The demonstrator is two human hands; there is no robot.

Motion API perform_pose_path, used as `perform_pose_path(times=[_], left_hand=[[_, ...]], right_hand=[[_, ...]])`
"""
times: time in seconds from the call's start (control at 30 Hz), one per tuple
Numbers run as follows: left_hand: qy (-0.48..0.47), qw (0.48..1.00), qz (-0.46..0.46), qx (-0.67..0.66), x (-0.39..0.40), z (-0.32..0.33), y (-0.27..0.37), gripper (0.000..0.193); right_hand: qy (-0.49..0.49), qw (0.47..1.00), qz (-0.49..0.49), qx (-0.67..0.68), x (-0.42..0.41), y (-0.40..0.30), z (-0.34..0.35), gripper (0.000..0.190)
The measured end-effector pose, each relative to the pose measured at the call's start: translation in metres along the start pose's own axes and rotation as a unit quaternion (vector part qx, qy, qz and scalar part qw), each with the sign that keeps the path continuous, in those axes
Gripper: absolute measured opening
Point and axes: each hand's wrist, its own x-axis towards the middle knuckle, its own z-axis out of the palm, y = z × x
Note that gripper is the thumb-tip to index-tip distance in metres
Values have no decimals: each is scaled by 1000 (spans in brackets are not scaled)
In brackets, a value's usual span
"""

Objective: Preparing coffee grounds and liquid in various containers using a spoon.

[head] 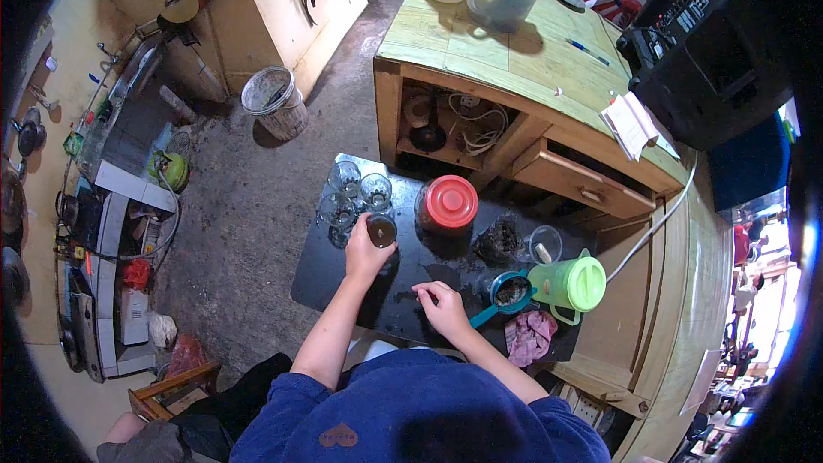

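Note:
My left hand (366, 254) grips a drinking glass (382, 230) of dark brown liquid at the left part of a low black table (392, 289). Several clear glasses (375, 190) stand in a cluster just beyond it. My right hand (443, 312) is over the table's near side, loosely curled, with nothing visible in it. To its right, a teal-handled strainer (512, 289) holds dark wet matter, beside a pale green lidded pitcher (575, 283). A jar with a red lid (451, 201) stands farther back, left of a dark bag (498, 241) and a clear cup (544, 245) containing a pale object.
A pink crumpled cloth (530, 337) lies at the near right. Behind the table stands a wooden cabinet (450, 67) with a drawer (578, 183) pulled out. A dirty bucket (275, 103) is on the floor. Another person's leg (148, 434) shows at lower left.

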Motion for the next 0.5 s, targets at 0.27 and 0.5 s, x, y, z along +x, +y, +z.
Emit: perform_pose_path(times=[0.27,0.5], left_hand=[[-24,1000,-16,-13,2,-1,-1,84],[1,993,-30,-118,-19,-7,-2,94]], right_hand=[[7,999,29,21,4,12,-2,16],[-9,999,51,16,0,15,-4,16]])
